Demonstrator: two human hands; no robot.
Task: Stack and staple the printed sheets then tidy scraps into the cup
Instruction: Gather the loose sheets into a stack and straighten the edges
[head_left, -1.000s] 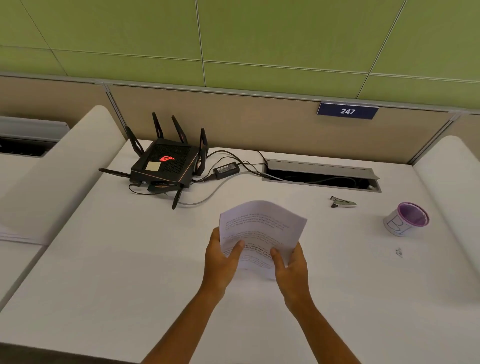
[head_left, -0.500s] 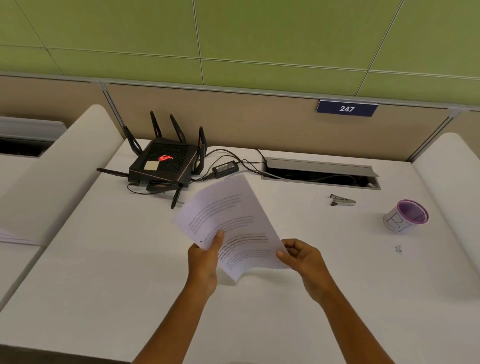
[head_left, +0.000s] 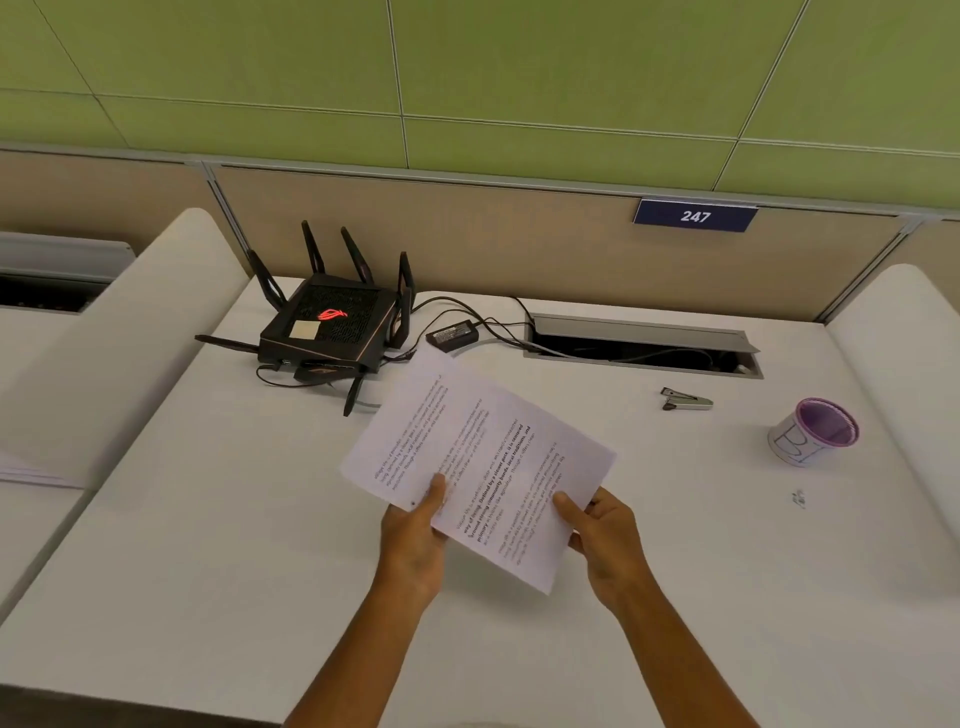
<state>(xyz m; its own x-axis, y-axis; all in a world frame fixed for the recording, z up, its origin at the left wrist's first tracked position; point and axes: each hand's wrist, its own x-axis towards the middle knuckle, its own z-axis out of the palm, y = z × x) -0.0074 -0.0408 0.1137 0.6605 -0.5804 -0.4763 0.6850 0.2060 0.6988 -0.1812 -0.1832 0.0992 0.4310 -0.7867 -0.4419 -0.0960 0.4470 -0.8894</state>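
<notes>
I have the printed sheets (head_left: 480, 467) lifted off the worktop (head_left: 208, 519) in the middle of the frame, turned at a slant so the text runs diagonally. My left hand (head_left: 413, 545) pinches their lower left edge, thumb pressed on top and the other fingers hidden beneath. My right hand (head_left: 605, 545) is closed on the lower right edge the same way, thumb on the printed face. Holding them at two points along one side looks meant to let me square the edges before binding; I cannot tell how many sheets there are or whether they are flush.

The stapler (head_left: 685, 400) lies right of centre, well apart from the paper and just below the open cable slot (head_left: 641, 343), so I judge my right hand will have to let go and reach for it while the left keeps the stack aligned. The purple-rimmed cup (head_left: 813, 436) stands upright further right, and a tiny scrap (head_left: 799, 499) lies near it, lower right, handy for tidying last. The router (head_left: 332, 327) sits upper left, out of the way.
</notes>
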